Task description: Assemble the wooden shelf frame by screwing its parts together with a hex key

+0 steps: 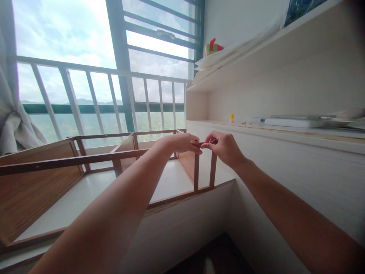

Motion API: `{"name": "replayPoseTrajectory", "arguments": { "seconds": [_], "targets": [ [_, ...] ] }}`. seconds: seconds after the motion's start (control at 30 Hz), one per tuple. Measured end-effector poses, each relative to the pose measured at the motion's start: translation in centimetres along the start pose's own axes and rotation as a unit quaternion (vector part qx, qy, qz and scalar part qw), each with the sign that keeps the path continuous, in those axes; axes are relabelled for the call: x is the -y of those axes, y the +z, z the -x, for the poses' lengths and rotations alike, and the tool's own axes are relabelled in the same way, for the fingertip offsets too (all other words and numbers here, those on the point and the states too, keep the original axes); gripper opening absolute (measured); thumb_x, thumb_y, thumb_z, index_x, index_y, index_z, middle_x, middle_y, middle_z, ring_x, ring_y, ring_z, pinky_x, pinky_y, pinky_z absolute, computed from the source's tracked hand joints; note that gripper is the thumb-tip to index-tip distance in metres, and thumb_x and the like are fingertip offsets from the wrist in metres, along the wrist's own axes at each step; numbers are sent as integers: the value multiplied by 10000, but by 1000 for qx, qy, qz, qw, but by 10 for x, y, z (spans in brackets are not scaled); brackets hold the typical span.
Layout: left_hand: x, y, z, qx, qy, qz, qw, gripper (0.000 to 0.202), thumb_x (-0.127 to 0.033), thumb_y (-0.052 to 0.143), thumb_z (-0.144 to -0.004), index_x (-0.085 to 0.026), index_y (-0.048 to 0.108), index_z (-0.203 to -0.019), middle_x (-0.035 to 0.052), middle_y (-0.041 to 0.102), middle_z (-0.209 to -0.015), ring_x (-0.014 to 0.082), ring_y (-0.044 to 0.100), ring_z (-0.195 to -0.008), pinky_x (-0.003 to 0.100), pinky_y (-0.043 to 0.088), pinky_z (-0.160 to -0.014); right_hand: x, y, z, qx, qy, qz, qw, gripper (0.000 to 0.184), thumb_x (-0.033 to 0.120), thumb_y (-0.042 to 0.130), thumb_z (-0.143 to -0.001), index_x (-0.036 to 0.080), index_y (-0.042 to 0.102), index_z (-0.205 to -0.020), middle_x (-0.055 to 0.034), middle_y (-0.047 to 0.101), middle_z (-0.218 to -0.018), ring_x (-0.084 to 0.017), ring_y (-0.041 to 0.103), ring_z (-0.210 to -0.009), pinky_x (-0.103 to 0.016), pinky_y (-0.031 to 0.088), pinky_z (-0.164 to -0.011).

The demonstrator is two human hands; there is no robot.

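Daylight is coming through the window [117, 38], left of the shelf [285, 137]; a white railing [99, 69] is crossing its lower part. Frame [68, 161], wooden: resting on a white platform [168, 177] left of the shelf, its 2 slim uprights [196, 173] standing at the end nearer the shelf.

Left hand [179, 143]: gripping narrowly at the top bar [199, 145], on the side farther from the shelf. Right hand [224, 146]: pinching narrowly on the same bar, shelf side; whether fingertips are also hiding a small part, cannot tell.

Judgement: left is probably steadying, right is probably doing the finer work. Good handling is likely depending on bracing the bar squarely over both uprights, pressing evenly, and feeling for wobble. Pushing sideways toward the shelf is risking twisting the slim joints.
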State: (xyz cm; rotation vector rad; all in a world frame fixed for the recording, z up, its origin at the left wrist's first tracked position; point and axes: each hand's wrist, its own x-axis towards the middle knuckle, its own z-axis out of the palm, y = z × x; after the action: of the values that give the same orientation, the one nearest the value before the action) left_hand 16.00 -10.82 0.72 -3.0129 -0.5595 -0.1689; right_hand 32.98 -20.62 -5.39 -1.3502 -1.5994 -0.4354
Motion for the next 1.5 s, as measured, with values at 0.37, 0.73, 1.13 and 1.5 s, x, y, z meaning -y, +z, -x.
{"name": "replayPoseTrajectory", "arguments": {
  "seconds": [0.37,0.73,1.13,1.5],
  "targets": [
    [-1,0,4,7,-39,17,999,521,-583,643,-857,-248,645,-1256,61,701,-1137,258,636,-951,331,457,-794,7,7,2,32,20,-8,999,143,275,781,-791,175,699,-730,1,693,-650,-146,595,-608,-272,403,-615],
    [-2,-2,8,12,-56,13,998,513,-540,657,-852,-261,638,-1283,59,679,-1239,258,626,-1036,322,464,-832,-4,19,6,4,30,-60,998,269,437,758,-817,184,683,-762,-17,696,-671,-169,615,-632,-281,427,-621],
    [0,1,6,8,-63,23,998,619,-621,659,-857,-264,605,-1359,93,644,-1336,305,620,-1122,378,478,-915,-1,17,31,-64,10,23,998,343,461,744,-843,193,660,-1041,53,548,-607,-147,516,-549,-265,397,-610],
    [0,-4,6,0,-82,28,996,917,-715,642,-836,-204,390,-1554,161,500,-1511,353,506,-1331,391,438,-1027,5,136,299,171,316,-89,929,250,434,556,-884,255,673,-755,-76,711,-732,-272,673,-727,-334,444,-680]
  ]
}}
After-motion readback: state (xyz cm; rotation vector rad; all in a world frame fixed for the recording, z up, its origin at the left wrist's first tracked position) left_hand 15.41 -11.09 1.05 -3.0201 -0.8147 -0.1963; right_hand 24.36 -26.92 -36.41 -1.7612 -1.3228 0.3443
